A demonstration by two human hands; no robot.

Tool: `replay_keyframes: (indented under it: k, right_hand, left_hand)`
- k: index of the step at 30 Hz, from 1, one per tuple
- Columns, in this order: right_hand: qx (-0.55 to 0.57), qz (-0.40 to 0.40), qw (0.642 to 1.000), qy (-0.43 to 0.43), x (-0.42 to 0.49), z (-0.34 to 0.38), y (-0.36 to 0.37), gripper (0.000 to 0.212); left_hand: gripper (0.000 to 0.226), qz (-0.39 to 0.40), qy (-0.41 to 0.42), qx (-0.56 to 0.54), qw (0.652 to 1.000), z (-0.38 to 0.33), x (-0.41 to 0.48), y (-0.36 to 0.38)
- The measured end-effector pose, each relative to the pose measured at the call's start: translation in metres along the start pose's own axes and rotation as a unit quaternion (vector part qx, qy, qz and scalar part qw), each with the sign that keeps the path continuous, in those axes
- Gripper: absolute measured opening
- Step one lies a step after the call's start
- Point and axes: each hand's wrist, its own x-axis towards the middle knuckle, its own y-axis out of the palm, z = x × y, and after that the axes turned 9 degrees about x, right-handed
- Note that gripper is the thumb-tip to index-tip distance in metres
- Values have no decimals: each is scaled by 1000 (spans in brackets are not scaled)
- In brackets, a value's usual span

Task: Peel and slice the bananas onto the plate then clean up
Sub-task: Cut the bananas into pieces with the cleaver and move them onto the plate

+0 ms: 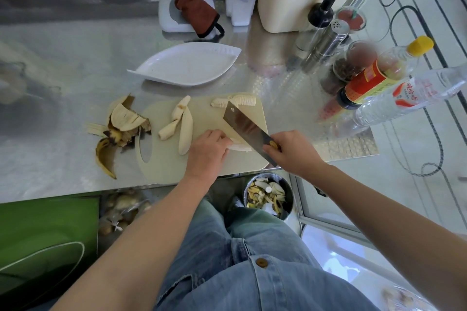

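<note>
Right hand [290, 151]: closed around the cleaver [246, 126] handle, blade angled over the cutting board [161, 166].
Left hand [207, 151]: fingers pressed down on a peeled banana [240, 147] beside the blade.
Advice: curl fingertips back, cut even slices.
Sliced banana [233, 102]: at board's far edge.
Plate [187, 64]: beyond, bare.
Peels [118, 129]: left of board.

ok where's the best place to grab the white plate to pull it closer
Judging by its leaf shape, take the plate by the near long rim, coming from the cutting board side. That raised edge faces the person, and the pointed tips offer less to hold.
</note>
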Motion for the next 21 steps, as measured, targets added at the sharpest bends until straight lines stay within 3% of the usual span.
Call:
replay_keyframes:
  k: [21]
  right_hand:
    - [-80,54,995,-27,9,15,-9,25]
  left_hand:
    - [18,30,-3,78,996,-10,1,-6]
